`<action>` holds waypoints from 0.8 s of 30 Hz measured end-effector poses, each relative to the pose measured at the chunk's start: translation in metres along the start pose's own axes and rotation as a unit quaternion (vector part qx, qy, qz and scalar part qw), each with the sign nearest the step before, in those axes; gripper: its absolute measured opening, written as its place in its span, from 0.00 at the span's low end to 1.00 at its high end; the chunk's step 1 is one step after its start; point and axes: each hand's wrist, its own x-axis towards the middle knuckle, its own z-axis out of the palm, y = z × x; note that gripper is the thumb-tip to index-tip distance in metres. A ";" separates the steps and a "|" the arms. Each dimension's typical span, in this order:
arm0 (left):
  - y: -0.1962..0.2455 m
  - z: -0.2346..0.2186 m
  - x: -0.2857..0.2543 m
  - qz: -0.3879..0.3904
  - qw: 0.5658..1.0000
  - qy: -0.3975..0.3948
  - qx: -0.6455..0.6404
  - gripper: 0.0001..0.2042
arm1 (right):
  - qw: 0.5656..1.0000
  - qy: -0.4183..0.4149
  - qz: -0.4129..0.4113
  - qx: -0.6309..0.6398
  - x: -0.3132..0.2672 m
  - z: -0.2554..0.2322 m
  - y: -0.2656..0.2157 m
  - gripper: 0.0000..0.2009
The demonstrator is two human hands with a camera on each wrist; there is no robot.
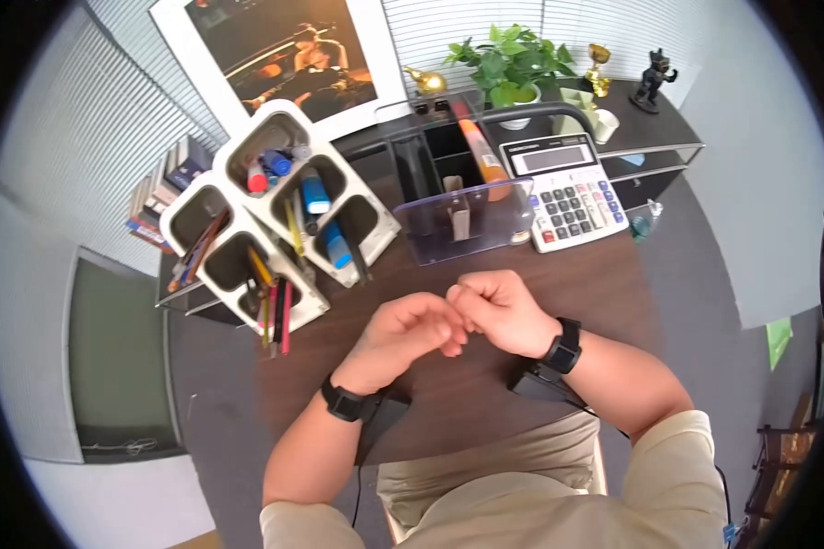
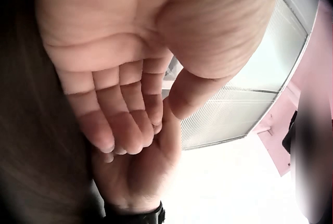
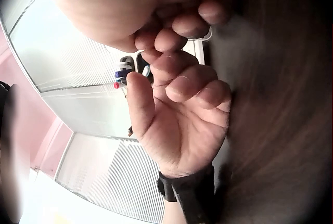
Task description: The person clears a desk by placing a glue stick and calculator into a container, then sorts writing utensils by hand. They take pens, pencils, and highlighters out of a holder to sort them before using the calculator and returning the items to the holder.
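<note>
Both hands are over the near part of the brown desk, meeting at the fingers, and no object shows in either. The left hand [image 1: 401, 337] is relaxed with bent fingers, its palm turned toward the right hand [image 1: 505, 318]. Loosely curled fingers show on the right hand. In the left wrist view, the left hand's palm [image 2: 130, 47] fills the top, with the right hand [image 2: 138, 174] behind its fingertips. From the right wrist, the left hand [image 3: 182, 125] appears cupped below the curled fingers of the right hand [image 3: 114, 5]. Whether the fingertips press together is unclear.
A white pen organizer [image 1: 238, 220] with pens and markers stands on the desk [image 1: 430, 421] at left. Behind the hands are a clear-fronted caddy [image 1: 462, 224] and a calculator [image 1: 572, 197]. Farther back are a framed picture [image 1: 293, 55], a plant [image 1: 513, 64] and a black figurine [image 1: 653, 80].
</note>
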 end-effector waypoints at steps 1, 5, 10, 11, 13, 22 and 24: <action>0.006 0.005 -0.001 -0.010 0.999 -0.018 0.033 0.08 | 1.000 0.006 -0.006 -0.005 0.000 0.001 -0.001 0.18; 0.063 0.042 -0.040 0.045 0.974 -0.031 0.221 0.07 | 0.998 -0.002 -0.043 -0.043 0.004 -0.003 0.008 0.20; 0.162 0.062 -0.062 0.304 0.723 0.260 0.564 0.08 | 0.997 -0.015 -0.031 -0.064 0.004 -0.003 0.009 0.20; 0.186 0.056 -0.050 0.312 0.692 0.297 0.580 0.11 | 0.997 -0.012 -0.034 -0.065 0.003 -0.002 0.010 0.20; 0.221 0.025 -0.030 0.246 0.662 0.308 0.638 0.18 | 0.998 -0.016 -0.026 -0.061 0.003 -0.001 0.009 0.20; 0.264 -0.039 0.034 -0.053 0.620 0.216 0.752 0.23 | 0.998 -0.021 -0.025 -0.056 0.005 -0.002 0.013 0.21; 0.265 -0.042 0.042 -0.115 0.683 0.184 0.697 0.23 | 0.998 -0.022 -0.025 -0.059 0.005 -0.002 0.011 0.20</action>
